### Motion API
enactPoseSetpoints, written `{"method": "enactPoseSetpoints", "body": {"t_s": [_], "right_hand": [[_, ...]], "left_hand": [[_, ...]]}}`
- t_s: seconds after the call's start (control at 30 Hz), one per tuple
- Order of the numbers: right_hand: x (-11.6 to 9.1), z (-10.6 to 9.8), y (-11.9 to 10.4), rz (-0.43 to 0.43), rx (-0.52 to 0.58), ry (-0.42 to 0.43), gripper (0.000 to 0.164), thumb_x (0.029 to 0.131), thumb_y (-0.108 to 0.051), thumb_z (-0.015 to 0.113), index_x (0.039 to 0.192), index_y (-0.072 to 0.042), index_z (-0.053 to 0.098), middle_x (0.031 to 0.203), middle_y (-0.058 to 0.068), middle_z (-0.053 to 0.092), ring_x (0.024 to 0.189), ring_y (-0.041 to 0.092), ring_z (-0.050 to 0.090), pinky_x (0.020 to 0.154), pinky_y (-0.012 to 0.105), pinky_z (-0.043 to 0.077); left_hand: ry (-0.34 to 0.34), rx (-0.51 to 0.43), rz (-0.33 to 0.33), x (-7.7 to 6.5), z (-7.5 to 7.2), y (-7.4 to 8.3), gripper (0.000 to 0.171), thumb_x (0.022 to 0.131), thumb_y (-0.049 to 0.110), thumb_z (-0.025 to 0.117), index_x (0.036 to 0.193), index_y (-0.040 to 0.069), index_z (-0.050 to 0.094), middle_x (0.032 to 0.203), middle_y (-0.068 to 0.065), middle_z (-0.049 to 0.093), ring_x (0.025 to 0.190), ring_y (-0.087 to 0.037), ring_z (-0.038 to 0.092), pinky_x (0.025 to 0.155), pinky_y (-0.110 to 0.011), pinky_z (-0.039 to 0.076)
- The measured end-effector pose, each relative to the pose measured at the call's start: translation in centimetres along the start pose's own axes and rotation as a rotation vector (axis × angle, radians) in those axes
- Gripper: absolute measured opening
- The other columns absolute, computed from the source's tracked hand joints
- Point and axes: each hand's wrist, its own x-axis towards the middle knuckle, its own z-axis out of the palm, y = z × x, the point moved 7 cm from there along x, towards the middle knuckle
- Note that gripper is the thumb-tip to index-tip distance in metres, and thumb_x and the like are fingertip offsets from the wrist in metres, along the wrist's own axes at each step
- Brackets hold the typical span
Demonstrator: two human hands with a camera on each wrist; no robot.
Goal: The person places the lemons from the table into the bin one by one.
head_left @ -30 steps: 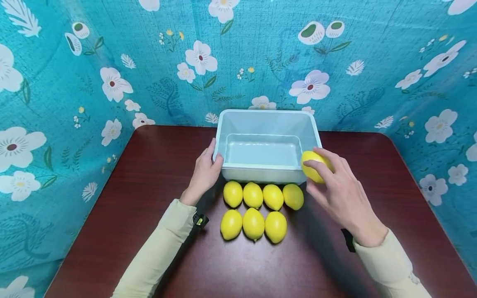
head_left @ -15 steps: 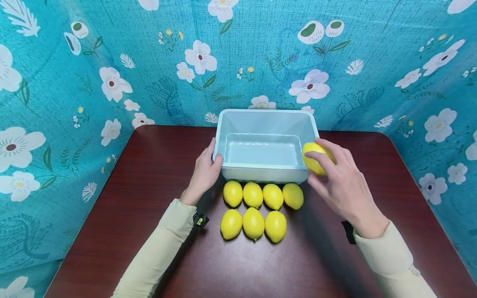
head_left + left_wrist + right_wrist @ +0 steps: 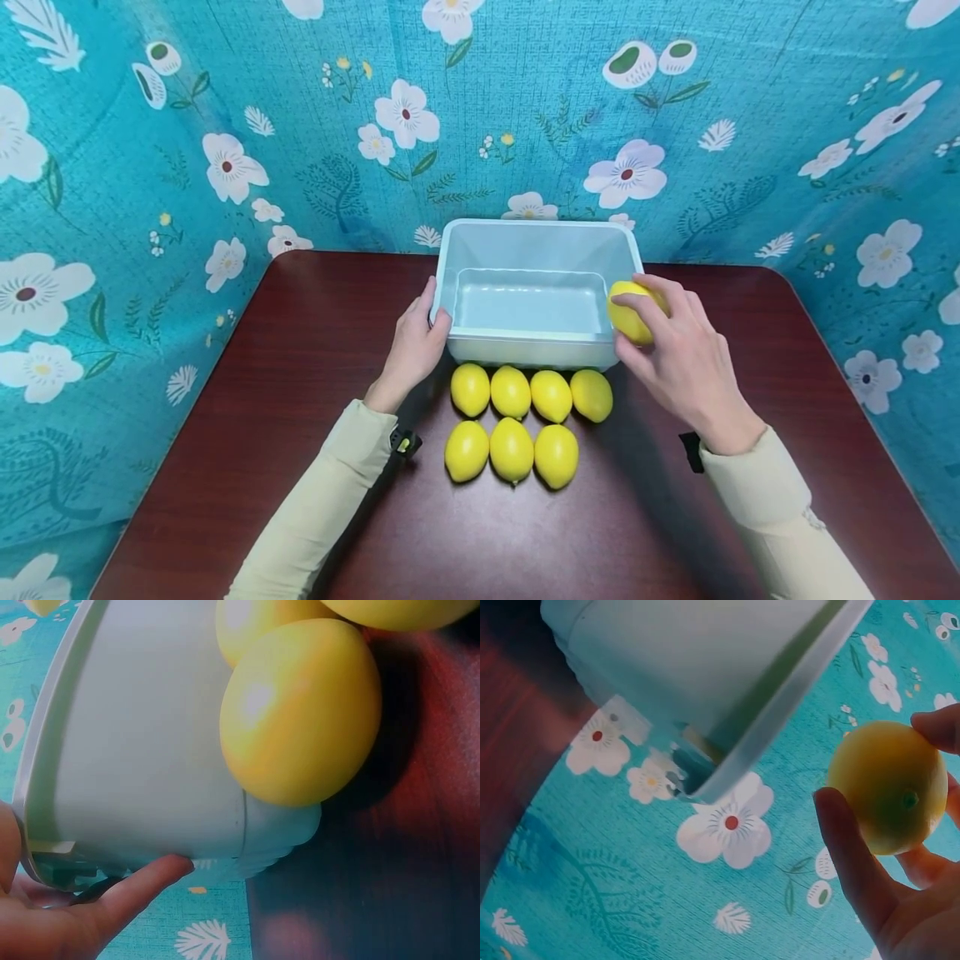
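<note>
A pale blue plastic bin (image 3: pixel 525 350) stands at the back of the table, with nothing inside it in the head view. My left hand (image 3: pixel 412 342) holds its left side near the front corner; in the left wrist view, one finger (image 3: pixel 146 896) lies along the outer wall. My right hand (image 3: pixel 686 358) grips a lemon (image 3: pixel 630 312) between thumb and fingers, overlapping the bin's right rim in the head view. From the right wrist, this lemon (image 3: pixel 889 787) shows raised, with its stem end visible. Several lemons (image 3: pixel 512 450) lie in two rows before the bin.
The dark reddish-brown table (image 3: pixel 495 542) runs beneath everything. A turquoise floral cloth (image 3: pixel 510 100) hangs behind it and along both sides. In the left wrist view, one lemon (image 3: pixel 300 712) lies close against the bin's front wall.
My right hand and its lemon have shifted upward in the head view, along the bin's right rim. The left hand, bin and rows of lemons stay where they were.
</note>
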Motion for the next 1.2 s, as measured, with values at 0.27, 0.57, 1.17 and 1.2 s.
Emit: {"method": "enactPoseSetpoints", "body": {"t_s": [0.27,0.57,1.17,1.2], "right_hand": [[0.3,1.3,1.3,0.028,-0.009,-0.019,0.038,0.082,-0.014,0.071,0.119,-0.01,0.062,0.134,0.016,0.051,0.109,0.036,0.05,0.055,0.054,0.053],[0.6,2.5,2.6,0.081,0.004,-0.026,0.036,0.084,-0.014,0.07,0.119,-0.011,0.061,0.136,0.016,0.05,0.111,0.037,0.048,0.055,0.055,0.052],[0.8,4.3,3.2,0.095,0.018,-0.077,0.036,0.087,-0.012,0.068,0.122,-0.011,0.06,0.143,0.018,0.044,0.121,0.039,0.042,0.064,0.058,0.053],[0.9,4.3,3.3,0.097,0.022,-0.079,0.036,0.087,-0.012,0.068,0.122,-0.011,0.06,0.143,0.018,0.044,0.122,0.04,0.042,0.064,0.058,0.053]], "left_hand": [[0.007,0.004,0.004,0.0,0.0,0.0,0.061,0.098,0.026,0.039,0.155,0.012,0.022,0.151,-0.013,0.04,0.135,-0.026,0.043,0.111,-0.044,0.036],[0.01,-0.002,-0.007,-0.2,0.1,0.1,0.061,0.098,0.022,0.041,0.155,0.012,0.022,0.15,-0.013,0.041,0.134,-0.026,0.044,0.111,-0.045,0.036],[0.001,-0.008,-0.014,-0.1,0.1,0.1,0.061,0.098,0.025,0.04,0.155,0.014,0.02,0.152,-0.011,0.038,0.135,-0.025,0.043,0.11,-0.045,0.037],[0.001,-0.009,-0.016,-0.1,0.1,0.1,0.061,0.098,0.025,0.04,0.155,0.015,0.02,0.152,-0.011,0.038,0.135,-0.025,0.043,0.11,-0.045,0.037]]}}
